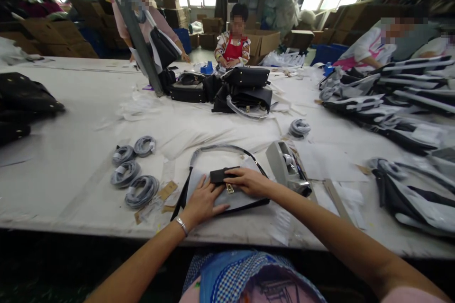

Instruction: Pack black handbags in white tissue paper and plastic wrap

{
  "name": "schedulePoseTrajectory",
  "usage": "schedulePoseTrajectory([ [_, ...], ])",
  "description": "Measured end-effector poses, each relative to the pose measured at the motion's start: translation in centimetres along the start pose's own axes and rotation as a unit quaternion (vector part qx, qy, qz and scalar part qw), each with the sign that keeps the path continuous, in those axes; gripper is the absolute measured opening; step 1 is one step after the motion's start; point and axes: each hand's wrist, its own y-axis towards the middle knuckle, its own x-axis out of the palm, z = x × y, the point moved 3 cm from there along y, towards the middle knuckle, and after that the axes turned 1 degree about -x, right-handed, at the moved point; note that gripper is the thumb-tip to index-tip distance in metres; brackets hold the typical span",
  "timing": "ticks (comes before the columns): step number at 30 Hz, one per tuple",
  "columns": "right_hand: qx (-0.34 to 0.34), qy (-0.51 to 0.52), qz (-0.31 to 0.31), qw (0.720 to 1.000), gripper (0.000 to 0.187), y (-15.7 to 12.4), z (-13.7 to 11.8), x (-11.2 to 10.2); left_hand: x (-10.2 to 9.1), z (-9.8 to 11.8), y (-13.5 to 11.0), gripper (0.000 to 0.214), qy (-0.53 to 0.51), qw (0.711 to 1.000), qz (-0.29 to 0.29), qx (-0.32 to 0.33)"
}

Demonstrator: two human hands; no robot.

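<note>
A black handbag (183,195) lies on the table in front of me, its front covered by a pale sheet (195,180). Its plastic-wrapped strap (220,147) arches away at the far side. My left hand (202,202) rests flat on the sheet with its fingers apart, the fingertips near a small black tab (217,176). From the right, my right hand (249,181) lies over the other end of this tab, fingers stretched out and pressing down. A gold-coloured clasp (230,189) shows between the two hands.
Right of the bag stands a grey tape dispenser (282,161). Several coiled, wrapped straps (142,191) lie to the left. Black bags (243,92) are piled ahead, with more wrapped bags (408,189) at right. A metal post (137,28) rises beyond; co-workers (232,49) stand across the table.
</note>
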Motion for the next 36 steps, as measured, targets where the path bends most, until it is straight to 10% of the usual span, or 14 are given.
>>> schedulePoseTrajectory([
  [17, 0.038, -0.164, -0.045, 0.985, 0.055, -1.7, -0.5, 3.6, -0.5, 0.9, -2.1, 0.051, 0.015, 0.986, 0.144, 0.077],
  [23, 0.041, -0.184, -0.037, 0.981, 0.052, -1.7, -0.4, 4.2, -0.3, 1.7, -2.0, 0.049, -0.047, 0.975, 0.09, 0.196],
  [36, -0.001, -0.156, -0.09, 0.984, 0.025, 0.2, -0.8, 2.3, 0.4, 2.3, -1.6, 0.038, -0.072, 0.992, 0.025, 0.102],
])
